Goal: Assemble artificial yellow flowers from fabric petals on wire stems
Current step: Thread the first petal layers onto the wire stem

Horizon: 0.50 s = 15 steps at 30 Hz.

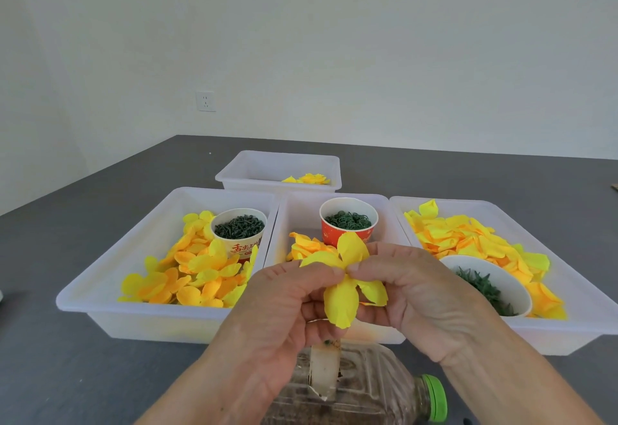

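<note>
A yellow fabric flower (344, 277) with several spread petals is held between both hands, in front of the middle tray. My left hand (284, 311) pinches it at its centre from the left, thumb on top. My right hand (414, 294) pinches the same centre from the right. The stem below is hidden by my fingers. Loose yellow and orange petals (190, 274) fill the left tray (100, 304), and more petals (468, 237) lie in the right tray (568, 334).
A middle tray (291, 210) holds a red cup of green rings (347, 220). A cup of dark green parts (239, 227) stands in the left tray, a white bowl of green pieces (485, 284) in the right. A far tray (281, 170) holds finished flowers. A clear plastic bottle (368, 388) lies beneath my hands.
</note>
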Each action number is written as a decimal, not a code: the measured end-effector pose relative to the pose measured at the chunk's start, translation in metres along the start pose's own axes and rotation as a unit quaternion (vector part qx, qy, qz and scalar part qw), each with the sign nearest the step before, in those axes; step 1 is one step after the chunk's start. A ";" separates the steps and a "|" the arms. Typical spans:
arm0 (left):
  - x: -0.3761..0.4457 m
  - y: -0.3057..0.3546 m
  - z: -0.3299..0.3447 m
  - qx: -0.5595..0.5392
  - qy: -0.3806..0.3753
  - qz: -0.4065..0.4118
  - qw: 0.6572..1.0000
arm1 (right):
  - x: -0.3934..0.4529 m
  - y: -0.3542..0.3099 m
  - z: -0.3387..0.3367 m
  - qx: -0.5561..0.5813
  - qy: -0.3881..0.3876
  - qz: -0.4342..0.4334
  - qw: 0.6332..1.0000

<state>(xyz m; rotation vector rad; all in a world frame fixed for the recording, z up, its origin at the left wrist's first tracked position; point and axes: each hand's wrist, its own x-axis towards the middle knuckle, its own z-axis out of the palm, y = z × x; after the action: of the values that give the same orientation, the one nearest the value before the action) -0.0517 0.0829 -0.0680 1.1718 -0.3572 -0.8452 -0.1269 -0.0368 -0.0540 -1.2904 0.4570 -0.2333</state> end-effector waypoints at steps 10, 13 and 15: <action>0.000 -0.001 0.002 -0.022 0.007 -0.006 1.000 | 0.000 -0.002 0.002 -0.003 0.008 -0.002 1.000; -0.001 -0.001 0.002 -0.021 0.009 -0.008 1.000 | 0.000 -0.003 0.002 0.013 0.000 0.015 1.000; -0.001 -0.001 0.002 -0.021 0.010 -0.008 1.000 | 0.000 -0.002 0.002 0.024 -0.002 0.024 0.999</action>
<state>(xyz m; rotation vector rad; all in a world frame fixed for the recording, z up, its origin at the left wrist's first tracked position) -0.0546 0.0824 -0.0682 1.1442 -0.3118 -0.8507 -0.1257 -0.0359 -0.0513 -1.2322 0.4755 -0.2010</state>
